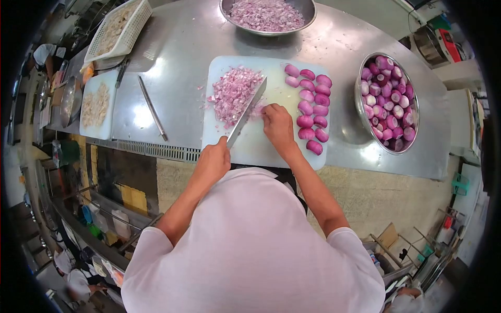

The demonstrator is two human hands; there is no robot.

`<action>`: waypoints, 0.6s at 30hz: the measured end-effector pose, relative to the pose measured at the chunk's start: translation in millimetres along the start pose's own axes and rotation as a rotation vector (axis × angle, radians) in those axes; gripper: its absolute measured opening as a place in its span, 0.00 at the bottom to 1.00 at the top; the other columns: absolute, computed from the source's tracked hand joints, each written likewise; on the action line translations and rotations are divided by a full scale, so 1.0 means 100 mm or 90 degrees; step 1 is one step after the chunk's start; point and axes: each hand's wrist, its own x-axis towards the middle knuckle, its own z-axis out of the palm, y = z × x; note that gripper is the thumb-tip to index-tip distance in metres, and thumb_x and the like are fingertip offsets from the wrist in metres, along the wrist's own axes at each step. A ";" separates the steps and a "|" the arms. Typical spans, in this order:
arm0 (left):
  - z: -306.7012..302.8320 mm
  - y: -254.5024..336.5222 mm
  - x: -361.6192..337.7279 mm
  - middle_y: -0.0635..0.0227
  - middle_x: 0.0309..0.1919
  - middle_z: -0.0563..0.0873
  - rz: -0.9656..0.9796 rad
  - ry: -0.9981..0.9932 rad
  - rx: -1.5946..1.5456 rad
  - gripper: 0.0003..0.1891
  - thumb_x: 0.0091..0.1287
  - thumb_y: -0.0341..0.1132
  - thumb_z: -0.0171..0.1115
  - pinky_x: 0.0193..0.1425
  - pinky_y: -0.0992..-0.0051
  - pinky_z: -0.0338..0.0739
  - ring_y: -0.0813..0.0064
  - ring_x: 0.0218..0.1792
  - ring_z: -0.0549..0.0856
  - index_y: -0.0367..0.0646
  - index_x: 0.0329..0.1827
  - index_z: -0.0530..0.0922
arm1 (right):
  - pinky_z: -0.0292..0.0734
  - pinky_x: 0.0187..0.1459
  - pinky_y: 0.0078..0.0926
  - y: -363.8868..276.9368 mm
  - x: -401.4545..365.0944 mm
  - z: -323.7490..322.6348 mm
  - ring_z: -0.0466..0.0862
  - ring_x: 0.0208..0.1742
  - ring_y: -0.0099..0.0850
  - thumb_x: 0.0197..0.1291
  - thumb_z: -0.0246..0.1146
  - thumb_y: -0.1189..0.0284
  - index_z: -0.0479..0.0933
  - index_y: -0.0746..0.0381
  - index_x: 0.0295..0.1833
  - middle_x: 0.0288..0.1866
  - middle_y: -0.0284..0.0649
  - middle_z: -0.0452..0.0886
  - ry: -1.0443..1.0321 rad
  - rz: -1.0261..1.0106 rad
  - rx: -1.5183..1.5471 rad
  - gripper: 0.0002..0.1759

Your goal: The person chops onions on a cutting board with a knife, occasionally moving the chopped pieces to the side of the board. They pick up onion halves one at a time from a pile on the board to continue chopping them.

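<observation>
A white cutting board lies at the table's front edge. My left hand is wrapped round the handle of a large knife, whose blade points up and to the right beside a pile of chopped red onion. Just right of the blade, my right hand rests on the board with its fingers bent together at some small onion pieces; what lies under the fingertips is hidden. Halved red onions stand in rows along the board's right side.
Whole peeled onions fill a metal bowl at the right. Another bowl at the back holds chopped onion. Left are a metal rod, a second board and a white basket. A person is far left.
</observation>
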 end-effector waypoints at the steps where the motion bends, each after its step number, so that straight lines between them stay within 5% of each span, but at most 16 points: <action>1: -0.05 0.06 -0.04 0.40 0.22 0.81 -0.023 -0.018 0.000 0.15 0.67 0.26 0.56 0.32 0.48 0.73 0.38 0.27 0.82 0.31 0.55 0.73 | 0.77 0.40 0.45 -0.01 -0.02 0.00 0.81 0.38 0.50 0.55 0.62 0.83 0.80 0.66 0.38 0.36 0.48 0.80 -0.017 0.011 -0.014 0.05; 18: 0.07 0.07 0.03 0.41 0.22 0.81 0.009 -0.064 -0.022 0.12 0.67 0.27 0.57 0.33 0.49 0.74 0.39 0.27 0.82 0.30 0.51 0.75 | 0.76 0.39 0.50 0.00 -0.10 -0.01 0.81 0.37 0.55 0.57 0.60 0.80 0.79 0.68 0.34 0.32 0.54 0.79 -0.006 0.070 0.006 0.02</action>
